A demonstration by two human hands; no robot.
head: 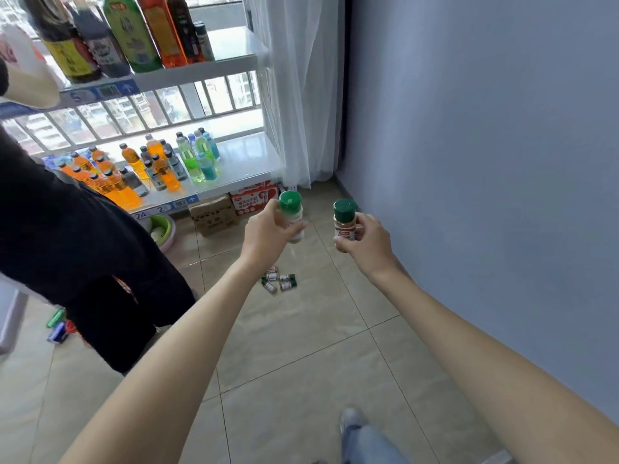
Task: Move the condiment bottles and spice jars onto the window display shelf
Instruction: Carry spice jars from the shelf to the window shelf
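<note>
My left hand (268,234) grips a green-capped spice jar (292,209) with pale contents, held upright above the floor. My right hand (366,241) holds a second green-capped spice jar (344,222) with brown contents. Several more small spice jars (279,279) lie on the tiled floor below my hands. The white window display shelf (231,165) stands ahead on the left; its lower level carries orange, green and blue drink bottles (160,165). Large condiment bottles (134,31) stand on the upper level.
Another person in black (77,242) stands close on my left beside the shelf. Cardboard boxes (214,214) and a bowl (164,229) sit under the shelf. A white curtain (301,88) and blue wall (485,162) close the right side. Cans (58,324) lie on the floor at left.
</note>
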